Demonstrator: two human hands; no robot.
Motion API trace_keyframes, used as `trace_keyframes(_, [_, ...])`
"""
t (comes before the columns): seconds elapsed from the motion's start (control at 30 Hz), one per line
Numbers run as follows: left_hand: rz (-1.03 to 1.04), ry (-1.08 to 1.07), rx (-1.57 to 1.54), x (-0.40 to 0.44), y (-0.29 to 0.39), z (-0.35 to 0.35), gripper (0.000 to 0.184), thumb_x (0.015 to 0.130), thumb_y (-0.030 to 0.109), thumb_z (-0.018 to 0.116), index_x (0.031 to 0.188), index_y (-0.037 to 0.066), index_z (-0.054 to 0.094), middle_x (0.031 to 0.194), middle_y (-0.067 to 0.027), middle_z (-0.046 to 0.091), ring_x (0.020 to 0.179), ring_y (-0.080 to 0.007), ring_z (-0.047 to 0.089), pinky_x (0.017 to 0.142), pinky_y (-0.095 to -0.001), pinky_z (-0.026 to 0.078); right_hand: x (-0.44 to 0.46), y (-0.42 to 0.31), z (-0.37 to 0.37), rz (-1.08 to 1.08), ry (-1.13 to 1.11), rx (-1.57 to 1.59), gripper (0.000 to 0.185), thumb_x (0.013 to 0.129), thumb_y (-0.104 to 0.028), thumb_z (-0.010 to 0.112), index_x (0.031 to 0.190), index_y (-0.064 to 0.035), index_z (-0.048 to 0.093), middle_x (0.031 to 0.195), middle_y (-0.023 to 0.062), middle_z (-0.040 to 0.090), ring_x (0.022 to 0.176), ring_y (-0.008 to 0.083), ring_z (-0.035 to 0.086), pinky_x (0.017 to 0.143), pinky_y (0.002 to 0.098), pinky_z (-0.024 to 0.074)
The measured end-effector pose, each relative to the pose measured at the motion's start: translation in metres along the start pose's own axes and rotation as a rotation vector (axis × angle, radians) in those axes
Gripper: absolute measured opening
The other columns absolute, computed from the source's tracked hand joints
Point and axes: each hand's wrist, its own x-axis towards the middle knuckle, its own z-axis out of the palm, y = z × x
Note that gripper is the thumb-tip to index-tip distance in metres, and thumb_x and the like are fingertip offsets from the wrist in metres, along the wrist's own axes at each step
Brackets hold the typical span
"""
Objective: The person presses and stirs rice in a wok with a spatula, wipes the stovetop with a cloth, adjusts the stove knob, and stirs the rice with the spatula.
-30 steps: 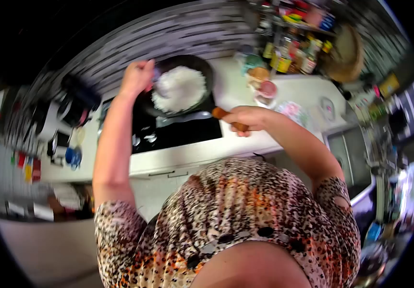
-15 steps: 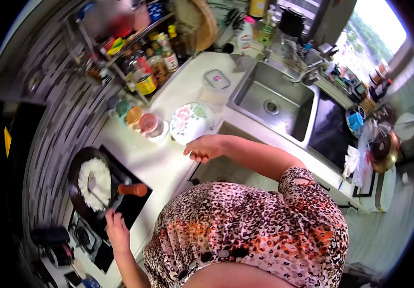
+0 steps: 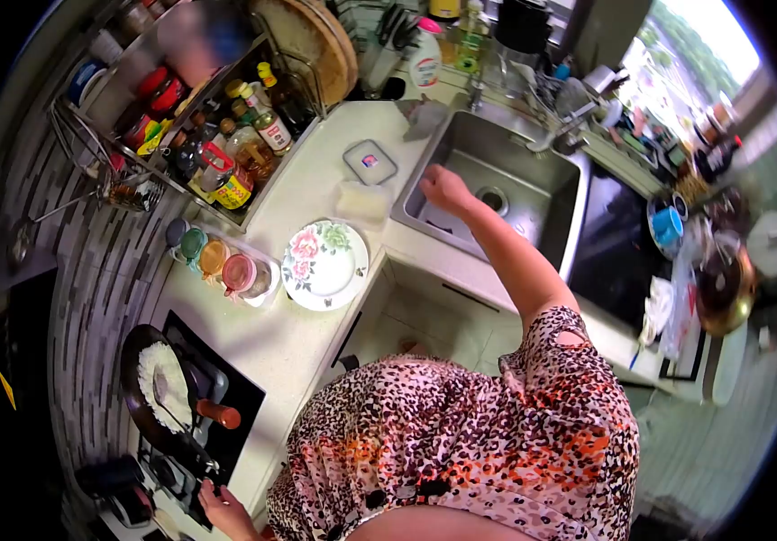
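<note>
My left hand (image 3: 228,512) is low at the left beside the stove, fingers apart and holding nothing visible. Just above it is the handle end of a metal cooking utensil (image 3: 197,442), whose head rests in white rice (image 3: 165,383). The rice lies in a dark wok (image 3: 141,410) with a reddish-brown handle. My right hand (image 3: 447,191) is over the near left side of the steel sink (image 3: 533,162), fingers curled in with nothing showing in them. A floral plate (image 3: 334,279) and a clear lidded container (image 3: 370,162) lie on the counter to its left.
Seasoning jars (image 3: 242,273) with coloured lids stand beside the plate. A rack (image 3: 253,212) of sauce bottles lines the wall. A detergent bottle (image 3: 425,59) stands behind the sink, with a faucet (image 3: 555,135) at its back edge. A black panel (image 3: 623,252) lies right of the sink.
My right hand has moved from beside the plate up and right to the sink, its fingers curling in. My left hand has shifted down, staying near the utensil handle. The view has turned somewhat.
</note>
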Motion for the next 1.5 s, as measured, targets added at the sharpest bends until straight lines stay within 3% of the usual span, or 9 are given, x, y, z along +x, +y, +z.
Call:
trace_keyframes(0.1, [-0.136, -0.235, -0.042, 0.008, 0.007, -0.003, 0.036, 0.079, -0.002, 0.054, 0.116, -0.002, 0.052, 0.111, -0.0220, 0.053, 0.090, -0.0406, 0.056, 0.072, -0.0389, 0.048, 0.060, -0.014, -0.009, -0.043, 0.049, -0.371, 0.059, 0.079, -0.031, 0.062, 0.129, -0.0065, 0.042, 0.122, 0.0281, 0.048, 0.111, 0.0434, 0.049, 0.089, 0.0473, 0.0449])
trace_keyframes(0.27, [-0.095, -0.405, 0.032, 0.036, 0.002, -0.018, 0.021, 0.081, 0.013, 0.057, 0.098, 0.002, 0.059, 0.083, -0.0178, 0.062, 0.078, -0.0367, 0.060, 0.069, -0.0420, 0.049, 0.157, 0.011, 0.030, 0.074, -0.020, -0.762, 0.077, 0.077, -0.048, 0.060, 0.143, -0.0256, 0.026, 0.150, 0.0205, 0.008, 0.136, 0.0445, 0.011, 0.109, 0.0530, 0.0189])
trace_keyframes(0.4, [0.088, -0.496, 0.104, 0.057, -0.031, -0.048, 0.015, 0.079, 0.013, 0.060, 0.091, 0.004, 0.058, 0.079, -0.0166, 0.062, 0.075, -0.0358, 0.061, 0.063, -0.0435, 0.047, 0.174, 0.054, 0.018, 0.243, -0.223, -0.830, 0.072, 0.083, -0.050, 0.050, 0.145, -0.0260, 0.022, 0.152, 0.0164, 0.011, 0.139, 0.0392, 0.006, 0.111, 0.0486, 0.0156])
trace_keyframes(0.5, [-0.060, -0.561, 0.116, 0.046, -0.039, -0.062, 0.013, 0.078, 0.012, 0.061, 0.082, 0.002, 0.054, 0.075, -0.0171, 0.059, 0.071, -0.0373, 0.058, 0.060, -0.0438, 0.045, 0.180, 0.062, 0.013, 0.127, -0.071, -1.074, 0.065, 0.087, -0.021, 0.048, 0.145, -0.0240, 0.020, 0.149, 0.0076, 0.025, 0.132, 0.0356, 0.029, 0.106, 0.0463, 0.0287])
trace_keyframes(0.63, [-0.094, -0.547, 0.012, 0.016, -0.104, -0.022, 0.013, 0.077, 0.013, 0.062, 0.083, 0.003, 0.056, 0.075, -0.0174, 0.060, 0.073, -0.0375, 0.058, 0.063, -0.0437, 0.046, 0.117, 0.039, -0.034, -0.069, 0.072, -1.158, 0.059, 0.085, -0.015, 0.046, 0.141, -0.0154, 0.029, 0.145, 0.0088, 0.031, 0.132, 0.0249, 0.032, 0.104, 0.0441, 0.0291])
trace_keyframes(0.87, [0.066, -0.553, -0.121, 0.015, -0.106, 0.057, 0.020, 0.078, 0.015, 0.065, 0.092, 0.002, 0.060, 0.082, -0.0166, 0.064, 0.077, -0.0341, 0.061, 0.068, -0.0416, 0.049, 0.059, 0.048, -0.041, -0.360, 0.003, -1.017, 0.026, 0.079, -0.018, 0.048, 0.094, -0.0052, 0.065, 0.098, 0.0198, 0.064, 0.090, 0.0401, 0.060, 0.078, 0.0467, 0.0470])
trace_keyframes(1.1, [0.016, -0.620, -0.200, -0.007, -0.120, 0.101, 0.023, 0.078, 0.017, 0.066, 0.096, 0.004, 0.061, 0.085, -0.0173, 0.064, 0.082, -0.0340, 0.062, 0.071, -0.0421, 0.050, -0.164, -0.094, -0.019, 0.256, -0.526, -0.037, 0.025, 0.075, -0.001, 0.054, 0.097, -0.0052, 0.066, 0.080, 0.0063, 0.065, 0.080, 0.0148, 0.059, 0.074, 0.0278, 0.0477])
trace_keyframes(1.37, [0.040, -0.634, -0.391, -0.001, -0.124, 0.122, 0.019, 0.077, 0.014, 0.066, 0.093, 0.004, 0.062, 0.085, -0.0180, 0.065, 0.080, -0.0362, 0.061, 0.070, -0.0418, 0.050, -0.242, -0.201, 0.139, -0.570, -0.329, -0.009, 0.022, 0.071, 0.005, 0.053, 0.091, 0.0006, 0.060, 0.107, 0.0189, 0.055, 0.099, 0.0328, 0.056, 0.081, 0.0359, 0.0485])
trace_keyframes(1.5, [0.121, -0.591, -0.488, 0.013, -0.140, 0.133, 0.016, 0.077, 0.012, 0.065, 0.091, 0.003, 0.063, 0.084, -0.0176, 0.064, 0.078, -0.0362, 0.061, 0.069, -0.0419, 0.049, -0.224, -0.164, 0.263, -0.890, -0.234, -0.292, 0.034, 0.074, -0.007, 0.055, 0.107, -0.0012, 0.054, 0.125, 0.0237, 0.042, 0.120, 0.0413, 0.037, 0.100, 0.0512, 0.0300])
